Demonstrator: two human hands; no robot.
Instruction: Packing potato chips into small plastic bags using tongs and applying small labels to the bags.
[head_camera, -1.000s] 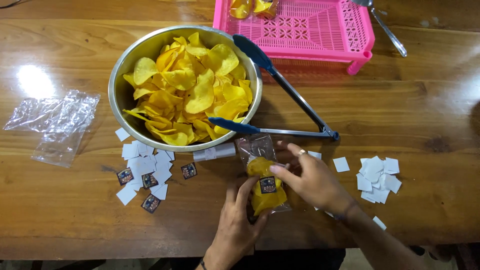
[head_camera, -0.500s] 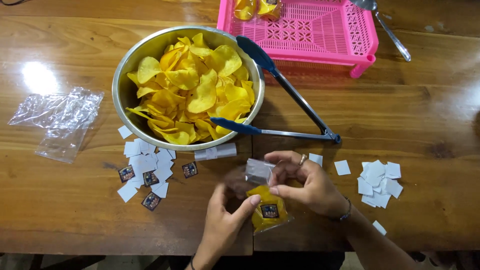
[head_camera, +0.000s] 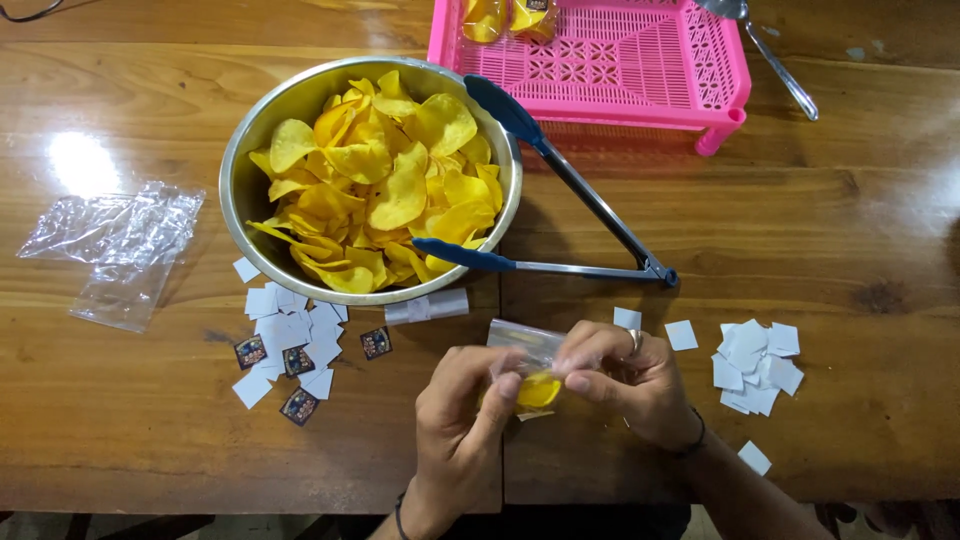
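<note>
Hands are working low at the desk (head_camera: 150, 440) edge, left hand (head_camera: 462, 415) and right hand (head_camera: 628, 378) both pinching a small clear bag of yellow chips (head_camera: 532, 372) between their fingers, which probably needs gentle, even pressure so nothing crushes.

Clear chip-filled bag (head_camera: 530, 372) between both hands

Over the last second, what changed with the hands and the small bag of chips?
Both hands, left hand and right hand, turned the clear bag of chips from upright to sideways, fingers pinching its top. The bowl, tongs and paper squares stayed put.
</note>
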